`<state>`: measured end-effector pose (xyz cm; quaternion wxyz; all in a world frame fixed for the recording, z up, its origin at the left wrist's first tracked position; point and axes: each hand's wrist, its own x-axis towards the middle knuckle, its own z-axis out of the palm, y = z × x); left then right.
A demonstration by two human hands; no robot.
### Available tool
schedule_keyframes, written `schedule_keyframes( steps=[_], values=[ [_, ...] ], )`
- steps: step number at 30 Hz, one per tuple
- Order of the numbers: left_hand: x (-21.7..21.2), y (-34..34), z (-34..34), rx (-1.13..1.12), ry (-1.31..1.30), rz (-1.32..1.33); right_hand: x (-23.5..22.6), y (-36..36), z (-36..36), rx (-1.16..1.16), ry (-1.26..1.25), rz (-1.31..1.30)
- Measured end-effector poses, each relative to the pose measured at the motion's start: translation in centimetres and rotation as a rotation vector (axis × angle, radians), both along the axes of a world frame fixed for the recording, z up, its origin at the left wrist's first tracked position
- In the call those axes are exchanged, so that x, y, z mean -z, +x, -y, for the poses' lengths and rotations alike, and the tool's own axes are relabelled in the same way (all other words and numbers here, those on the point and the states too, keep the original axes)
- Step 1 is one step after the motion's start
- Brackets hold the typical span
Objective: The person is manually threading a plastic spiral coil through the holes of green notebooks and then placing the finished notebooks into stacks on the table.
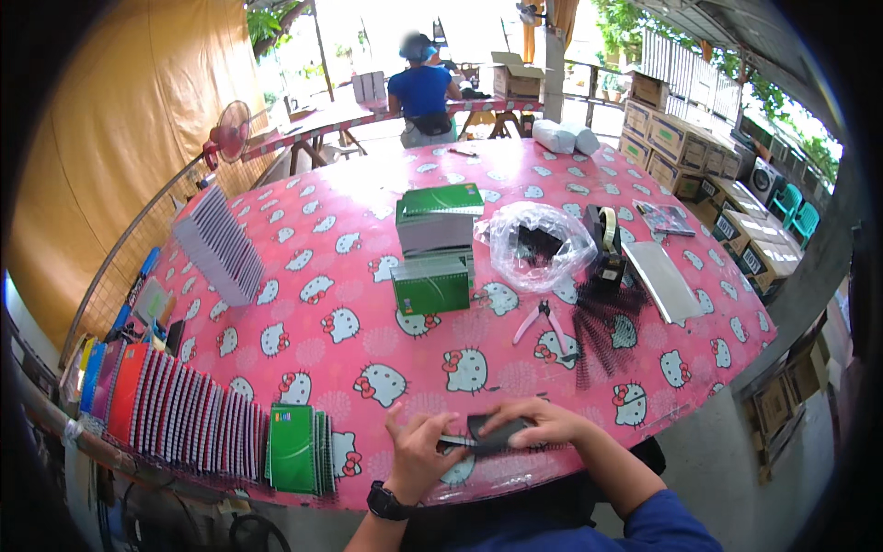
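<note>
At the table's near edge, a small dark grey flat piece with a pale strip along its left part (489, 442) lies between my hands; it looks like a small stack of sheets, though its exact kind is unclear. My left hand (425, 451), wearing a black watch (386, 501), grips its left end between thumb and fingers. My right hand (538, 425) holds the other end, fingers over the top. Beyond them are pink-handled pliers (543, 324) and a bunch of black spiral binding coils (607, 333).
Spiral notebooks (193, 419) stand in a row at the left, with green ones (294, 449) at its end. Stacked green-covered pads (432, 285), a clear plastic bag (538, 247) and a tape dispenser (607, 248) occupy the middle. A person (420, 92) is at the far table.
</note>
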<state>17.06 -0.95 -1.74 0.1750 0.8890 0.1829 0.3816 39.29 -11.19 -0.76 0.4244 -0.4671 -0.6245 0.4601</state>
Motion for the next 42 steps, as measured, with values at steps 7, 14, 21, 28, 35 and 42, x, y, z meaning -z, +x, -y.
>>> schedule_keyframes(
  steps=[7,14,21,28,35,42],
  values=[
    [0.1,-0.2,-0.1,0.004,-0.016,-0.006,-1.2,0.1,-0.9,-0.194,0.053,-0.088],
    [3.0,-2.6,-2.0,0.004,-0.603,0.394,-1.5,-1.2,-1.8,-0.109,0.088,-0.007],
    [2.9,-2.1,-2.3,0.120,-1.102,0.549,-1.3,-0.2,-3.1,-0.084,0.021,-0.103],
    [3.6,-2.6,-2.6,0.180,-1.146,0.554,-1.6,-1.7,-4.4,-0.002,0.040,0.149],
    [3.9,-2.8,-2.5,0.153,-1.148,0.502,-1.4,-2.1,-5.3,-0.100,0.027,-0.022],
    [3.3,-2.5,-2.5,0.137,-1.080,0.496,-1.3,-2.8,-6.6,0.100,0.030,0.317]
  ],
)
